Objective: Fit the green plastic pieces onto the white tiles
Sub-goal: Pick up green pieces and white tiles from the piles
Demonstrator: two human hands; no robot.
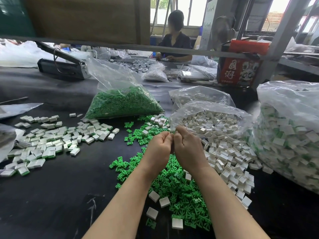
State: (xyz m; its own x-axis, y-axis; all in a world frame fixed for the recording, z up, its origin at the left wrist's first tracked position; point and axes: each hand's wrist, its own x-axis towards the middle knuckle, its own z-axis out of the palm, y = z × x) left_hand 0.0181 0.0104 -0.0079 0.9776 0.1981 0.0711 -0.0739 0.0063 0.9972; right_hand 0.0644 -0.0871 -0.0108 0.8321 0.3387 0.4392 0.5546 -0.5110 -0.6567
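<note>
My left hand (159, 146) and my right hand (185, 145) are raised together over the table, fingers curled and fingertips meeting. What they pinch between them is hidden by the fingers. Below my wrists lies a heap of loose green plastic pieces (179, 190) with a few white tiles (154, 196) among them. To the right spreads a pile of loose white tiles (229, 157). At the left sits a spread of tiles with green pieces fitted (50, 144).
A clear bag of green pieces (120, 102) stands behind the heap; an open bag of white tiles (210, 121) is at right centre. A large bag of fitted tiles (290, 135) fills the right edge. Across the black table (51, 195) a person (174, 40) works.
</note>
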